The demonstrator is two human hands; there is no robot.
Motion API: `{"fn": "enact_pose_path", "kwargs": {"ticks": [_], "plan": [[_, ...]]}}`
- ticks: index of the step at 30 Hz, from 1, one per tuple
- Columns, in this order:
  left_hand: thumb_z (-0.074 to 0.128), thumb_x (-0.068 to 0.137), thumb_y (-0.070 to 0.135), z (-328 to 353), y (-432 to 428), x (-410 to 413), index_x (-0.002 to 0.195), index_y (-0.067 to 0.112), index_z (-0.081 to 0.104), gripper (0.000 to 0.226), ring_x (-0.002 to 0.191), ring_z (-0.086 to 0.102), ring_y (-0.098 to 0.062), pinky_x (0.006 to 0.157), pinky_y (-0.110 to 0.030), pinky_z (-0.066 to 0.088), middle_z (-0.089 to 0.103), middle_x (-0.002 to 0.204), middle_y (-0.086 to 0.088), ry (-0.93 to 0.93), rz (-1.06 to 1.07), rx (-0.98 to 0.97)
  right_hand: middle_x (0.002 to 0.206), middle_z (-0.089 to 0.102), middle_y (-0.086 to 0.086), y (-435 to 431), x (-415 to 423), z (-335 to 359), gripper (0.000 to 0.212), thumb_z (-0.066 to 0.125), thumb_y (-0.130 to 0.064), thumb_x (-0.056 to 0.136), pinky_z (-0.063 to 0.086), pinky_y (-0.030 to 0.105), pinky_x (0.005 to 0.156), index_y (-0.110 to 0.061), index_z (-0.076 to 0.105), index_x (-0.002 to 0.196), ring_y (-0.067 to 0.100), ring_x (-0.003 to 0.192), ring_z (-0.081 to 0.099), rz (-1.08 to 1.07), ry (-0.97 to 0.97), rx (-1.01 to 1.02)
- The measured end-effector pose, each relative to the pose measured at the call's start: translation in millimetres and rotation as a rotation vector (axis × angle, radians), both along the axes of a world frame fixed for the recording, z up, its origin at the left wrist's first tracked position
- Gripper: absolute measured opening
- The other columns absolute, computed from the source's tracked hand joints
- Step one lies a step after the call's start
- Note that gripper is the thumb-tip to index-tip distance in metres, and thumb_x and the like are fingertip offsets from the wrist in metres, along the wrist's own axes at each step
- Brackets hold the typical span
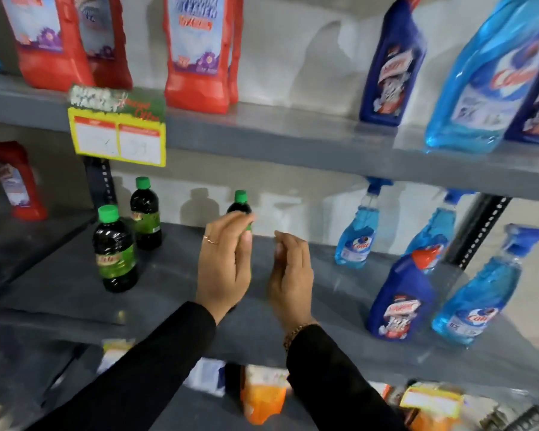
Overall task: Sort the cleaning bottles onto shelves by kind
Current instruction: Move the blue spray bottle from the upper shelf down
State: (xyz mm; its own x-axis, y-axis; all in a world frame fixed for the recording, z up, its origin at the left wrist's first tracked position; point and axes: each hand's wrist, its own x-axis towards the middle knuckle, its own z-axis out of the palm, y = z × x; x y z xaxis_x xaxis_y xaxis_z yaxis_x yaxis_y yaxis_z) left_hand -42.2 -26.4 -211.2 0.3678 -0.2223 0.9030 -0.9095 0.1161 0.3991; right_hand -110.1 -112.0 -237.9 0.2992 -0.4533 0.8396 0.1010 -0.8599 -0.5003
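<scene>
My left hand (pixel 223 265) is over the middle shelf (pixel 175 293), fingers pinched on a green cap (pixel 249 227); the dark bottle under it is almost wholly hidden by my palm. My right hand (pixel 290 275) hovers just beside it, fingers loosely curled and holding nothing. Two dark bottles with green caps (pixel 115 247) (pixel 145 214) stand at the shelf's left, and a third (pixel 239 203) stands at the back behind my left hand. Light blue spray bottles (pixel 357 234) (pixel 476 293) and a dark blue bottle with a red cap (pixel 400 297) stand at the right.
The upper shelf (pixel 293 135) carries red bottles (pixel 196 51), a dark blue bottle (pixel 389 63) and a large light blue bottle (pixel 486 82). A yellow price tag (pixel 117 132) hangs from its edge. One red bottle (pixel 16 181) stands far left. Orange packs (pixel 262 396) lie on the lower shelf.
</scene>
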Motion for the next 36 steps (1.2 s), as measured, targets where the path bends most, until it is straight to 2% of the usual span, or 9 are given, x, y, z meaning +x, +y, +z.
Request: {"fn": "enact_pose_path", "kwargs": {"ticks": [2,6,9,11,13,18,25,32,36], "plan": [[0.036,0.096,0.018,55.6,-19.7,-29.0,0.111,0.011,0.051,0.023,0.102,0.050,-0.013,0.095,-0.012,0.034,0.053,0.107,-0.001,-0.176,-0.079,-0.136,0.092,0.065,0.011,-17.8,-27.3,55.3,0.023,0.031,-0.019,0.096,0.042,0.017,0.077,-0.012,0.050,0.107,0.016,0.084,0.053,-0.062,-0.143,-0.261],[0.042,0.093,0.008,152.8,-68.5,-77.8,0.111,0.014,0.056,0.023,0.097,0.052,0.001,0.087,-0.014,0.040,0.057,0.102,0.005,-0.136,-0.280,-0.223,0.092,0.067,0.022,-69.1,-89.0,152.8,0.023,0.035,-0.015,0.096,0.042,0.027,0.087,-0.005,0.054,0.106,0.024,0.090,0.052,-0.276,-0.440,-0.462],[0.046,0.092,0.007,198.6,-114.3,-96.2,0.118,0.016,0.053,0.028,0.097,0.049,0.012,0.087,-0.006,0.038,0.055,0.113,0.002,0.008,-0.370,-0.083,0.124,0.054,0.027,-107.9,-118.4,207.6,0.036,0.042,-0.021,0.094,0.028,0.031,0.105,0.000,0.047,0.123,0.028,0.119,0.041,-0.390,-0.415,-0.228],[0.047,0.093,0.014,223.3,-142.5,-111.5,0.129,0.013,0.045,0.036,0.112,0.052,-0.005,0.100,-0.021,0.040,0.053,0.129,-0.006,0.186,-0.427,0.043,0.141,0.039,0.022,-128.0,-140.8,237.8,0.048,0.047,-0.023,0.093,0.021,0.026,0.108,0.000,0.035,0.134,0.028,0.132,0.032,-0.316,-0.226,0.043],[0.047,0.093,0.029,239.7,-160.4,-119.3,0.137,0.017,0.036,0.046,0.123,0.048,-0.018,0.108,-0.035,0.037,0.048,0.137,-0.008,0.357,-0.467,0.178,0.139,0.044,0.011,-141.1,-154.7,253.2,0.051,0.051,-0.024,0.093,0.039,0.020,0.099,-0.004,0.032,0.136,0.023,0.125,0.044,-0.133,-0.023,0.264],[0.047,0.090,0.038,253.5,-166.4,-137.5,0.126,0.020,0.049,0.040,0.105,0.062,-0.022,0.095,-0.044,0.050,0.063,0.121,-0.006,0.423,-0.427,0.203,0.108,0.067,0.008,-143.8,-170.8,255.7,0.029,0.063,-0.013,0.084,0.056,0.037,0.081,-0.014,0.053,0.112,0.021,0.089,0.065,0.031,0.123,0.268],[0.047,0.091,0.040,252.3,-120.4,-175.5,0.127,0.027,0.050,0.039,0.103,0.064,-0.019,0.092,-0.044,0.052,0.066,0.118,-0.003,0.313,-0.277,0.119,0.094,0.065,-0.005,-101.0,-205.4,246.4,0.031,0.065,-0.013,0.083,0.059,0.028,0.071,-0.017,0.055,0.111,0.012,0.083,0.067,0.110,0.039,0.154],[0.042,0.095,0.035,217.1,-62.3,-234.6,0.133,0.027,0.044,0.039,0.107,0.055,0.000,0.082,-0.005,0.041,0.061,0.126,0.006,0.143,-0.109,0.038,0.106,0.071,-0.003,-47.8,-243.7,201.6,0.040,0.065,-0.020,0.083,0.056,0.045,0.084,-0.023,0.050,0.120,0.017,0.095,0.067,0.092,-0.069,0.088],[0.041,0.096,0.034,163.8,-50.7,-237.7,0.136,0.020,0.040,0.042,0.119,0.048,-0.002,0.097,-0.009,0.037,0.055,0.134,0.001,0.147,-0.060,0.030,0.111,0.066,-0.010,-32.7,-248.3,157.6,0.053,0.066,-0.013,0.082,0.049,0.013,0.086,-0.019,0.046,0.131,-0.002,0.095,0.063,0.146,-0.076,0.164]]}}
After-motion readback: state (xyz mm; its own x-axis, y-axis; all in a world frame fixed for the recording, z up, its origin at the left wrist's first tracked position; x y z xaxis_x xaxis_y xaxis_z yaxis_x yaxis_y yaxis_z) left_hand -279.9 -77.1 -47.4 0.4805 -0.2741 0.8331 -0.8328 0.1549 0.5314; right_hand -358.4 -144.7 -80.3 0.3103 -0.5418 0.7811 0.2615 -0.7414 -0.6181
